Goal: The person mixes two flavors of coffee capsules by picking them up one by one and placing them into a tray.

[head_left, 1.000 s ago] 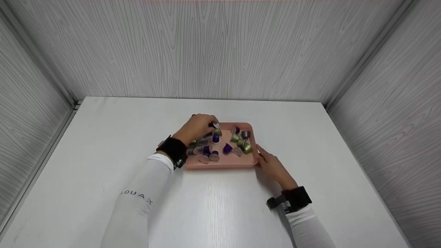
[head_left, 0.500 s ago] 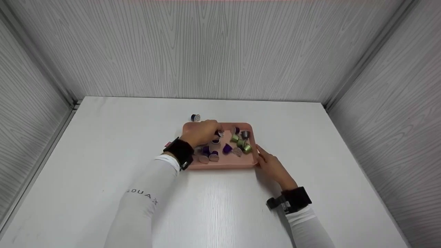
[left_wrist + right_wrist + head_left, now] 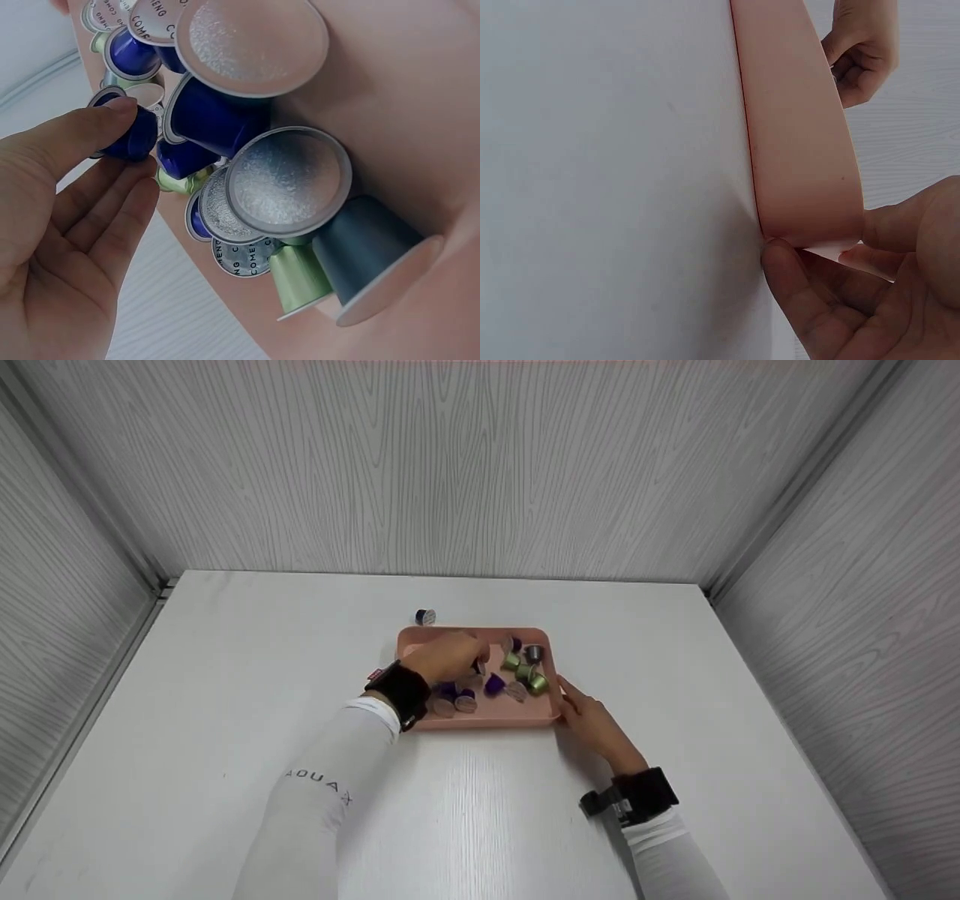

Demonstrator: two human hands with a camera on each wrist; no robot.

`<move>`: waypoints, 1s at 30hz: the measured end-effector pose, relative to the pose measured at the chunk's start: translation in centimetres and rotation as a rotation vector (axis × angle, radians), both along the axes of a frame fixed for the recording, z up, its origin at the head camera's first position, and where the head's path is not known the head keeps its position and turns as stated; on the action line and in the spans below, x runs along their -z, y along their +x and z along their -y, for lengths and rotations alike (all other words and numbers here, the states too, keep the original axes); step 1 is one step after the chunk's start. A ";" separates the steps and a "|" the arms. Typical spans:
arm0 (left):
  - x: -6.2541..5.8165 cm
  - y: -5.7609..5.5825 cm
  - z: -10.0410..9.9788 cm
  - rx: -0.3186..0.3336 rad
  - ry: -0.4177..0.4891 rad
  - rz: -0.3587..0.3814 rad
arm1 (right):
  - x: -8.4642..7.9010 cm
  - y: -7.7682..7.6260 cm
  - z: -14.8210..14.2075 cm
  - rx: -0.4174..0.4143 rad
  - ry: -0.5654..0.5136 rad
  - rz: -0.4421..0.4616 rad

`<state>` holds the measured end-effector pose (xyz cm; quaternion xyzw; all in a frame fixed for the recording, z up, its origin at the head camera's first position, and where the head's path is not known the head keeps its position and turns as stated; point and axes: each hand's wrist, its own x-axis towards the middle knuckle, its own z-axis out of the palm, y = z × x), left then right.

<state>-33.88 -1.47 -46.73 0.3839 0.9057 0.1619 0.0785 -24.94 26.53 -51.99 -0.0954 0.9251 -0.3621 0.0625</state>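
Observation:
My left hand (image 3: pixel 450 656) is over the left half of a pink tray (image 3: pixel 480 722). In the left wrist view it pinches a dark blue coffee capsule (image 3: pixel 133 136) between thumb and fingers. Close beside it lie more capsules in the tray: a blue one (image 3: pixel 214 120), a silver-lidded one (image 3: pixel 289 180), a green one (image 3: pixel 300 276) and a dark grey one (image 3: pixel 367 244). The hand hides part of this pile from the head camera. My right hand (image 3: pixel 592 720) grips the tray's near right corner, thumb at the rim and fingertips low on the wall, as the right wrist view shows.
On the white table (image 3: pixel 480 810), a dark capsule (image 3: pixel 425 617) lies just behind the tray's far left corner. Several green capsules (image 3: pixel 525 670) and a grey one (image 3: pixel 534 653) sit along the tray's right side. Grey wood-grain panels (image 3: pixel 480 472) stand around the table.
My left hand has moved right and toward me over the tray with the dark capsule, uncovering the capsule behind the tray. The right hand and the tray stay put.

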 end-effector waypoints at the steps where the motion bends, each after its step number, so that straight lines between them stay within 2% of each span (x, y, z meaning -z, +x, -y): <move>1: 0.1 0.0 -0.1 -0.008 -0.014 0.002 | 0.0 0.0 0.0 0.001 0.001 0.003; 6: 0.3 0.2 -0.3 -0.015 -0.082 0.000 | -0.1 0.0 0.0 0.000 0.001 0.029; 11: 0.4 0.4 -0.4 -0.018 -0.112 0.019 | -0.2 0.0 0.2 0.011 -0.015 0.061; 16: 0.6 0.7 -0.4 -0.031 -0.121 0.028 | -0.1 0.1 0.2 0.010 -0.026 0.061; 21: 0.3 0.6 -0.3 -0.040 -0.128 0.051 | -0.2 0.0 0.2 0.017 0.010 0.038; 26: -0.1 0.3 -0.1 -0.009 -0.140 0.027 | -0.2 -0.1 0.1 0.018 0.023 0.037; 30: -0.3 0.0 0.3 -0.002 -0.106 0.029 | -0.1 -0.1 0.0 0.013 0.016 0.027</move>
